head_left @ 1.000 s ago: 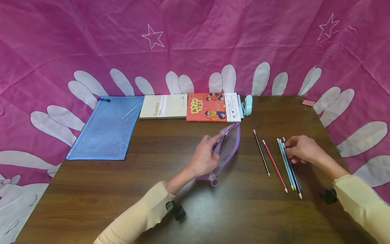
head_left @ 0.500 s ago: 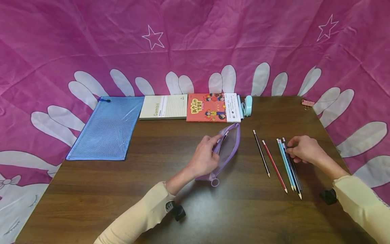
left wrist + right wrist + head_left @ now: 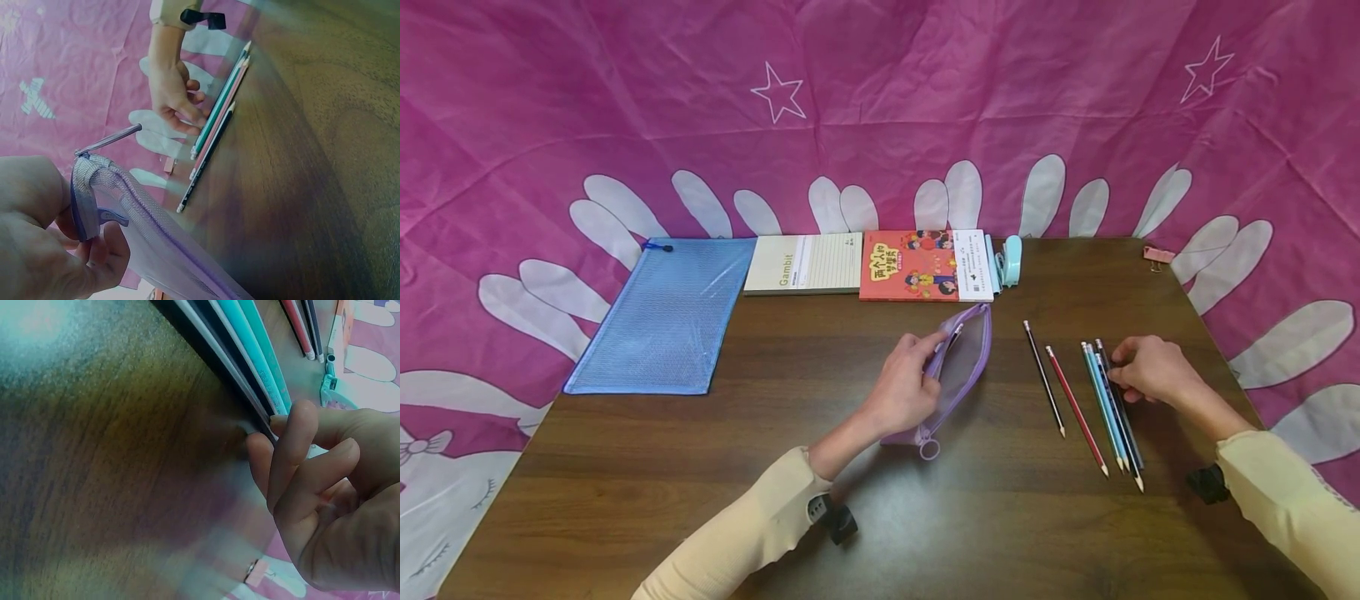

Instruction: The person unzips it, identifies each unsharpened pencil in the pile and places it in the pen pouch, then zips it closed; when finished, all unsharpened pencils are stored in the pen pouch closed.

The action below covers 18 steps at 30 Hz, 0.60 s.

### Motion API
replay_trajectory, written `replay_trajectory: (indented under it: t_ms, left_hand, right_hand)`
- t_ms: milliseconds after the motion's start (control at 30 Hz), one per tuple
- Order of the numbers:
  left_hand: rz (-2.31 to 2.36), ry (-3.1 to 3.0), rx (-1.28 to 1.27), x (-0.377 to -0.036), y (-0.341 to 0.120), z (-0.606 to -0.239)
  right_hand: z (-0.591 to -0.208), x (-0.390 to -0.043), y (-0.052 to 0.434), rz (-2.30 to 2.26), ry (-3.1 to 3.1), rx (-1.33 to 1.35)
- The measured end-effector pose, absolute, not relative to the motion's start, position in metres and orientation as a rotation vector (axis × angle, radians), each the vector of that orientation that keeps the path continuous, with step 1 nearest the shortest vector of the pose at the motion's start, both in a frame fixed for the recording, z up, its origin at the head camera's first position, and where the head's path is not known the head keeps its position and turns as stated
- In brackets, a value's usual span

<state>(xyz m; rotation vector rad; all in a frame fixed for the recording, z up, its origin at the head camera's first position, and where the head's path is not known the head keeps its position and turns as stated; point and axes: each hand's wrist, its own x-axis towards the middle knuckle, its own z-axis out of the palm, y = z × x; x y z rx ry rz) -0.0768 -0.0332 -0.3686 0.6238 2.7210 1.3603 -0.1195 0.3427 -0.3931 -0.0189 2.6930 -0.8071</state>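
My left hand (image 3: 906, 387) grips the side of a purple mesh pencil case (image 3: 976, 371), whose zipped mouth gapes. Just inside it shows the end of a slim dark item (image 3: 956, 333). On the right, my right hand (image 3: 1156, 368) pinches the eraser end of a dark pencil (image 3: 224, 369) at the outer side of a bunch. Light blue pencils (image 3: 1103, 400) lie close beside it, with another dark pencil among them. To their left lie a red pencil (image 3: 1077, 410) and a black pencil (image 3: 1043, 379), apart from the bunch.
Along the table's back edge lie a blue mesh zip folder (image 3: 658, 321), a notebook (image 3: 808, 262), a red book (image 3: 910, 265) and a mint-coloured stapler-like item (image 3: 1011, 260). A pink binder clip (image 3: 1158, 253) sits at the far right corner. A pink curtain hangs behind.
My right hand has shifted slightly right, its fingertips now at the bunch's outermost dark pencil. My left hand and the pencil case have stayed still.
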Motion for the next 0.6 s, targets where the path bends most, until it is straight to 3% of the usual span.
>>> replay_trajectory:
  t_ms: [600]
  left_hand:
    - [1.369, 2.702, 0.619, -0.0766, -0.0324, -0.3693]
  right_hand:
    - [-0.389, -0.1228, 0.3378, -0.596, 2.701, -0.01]
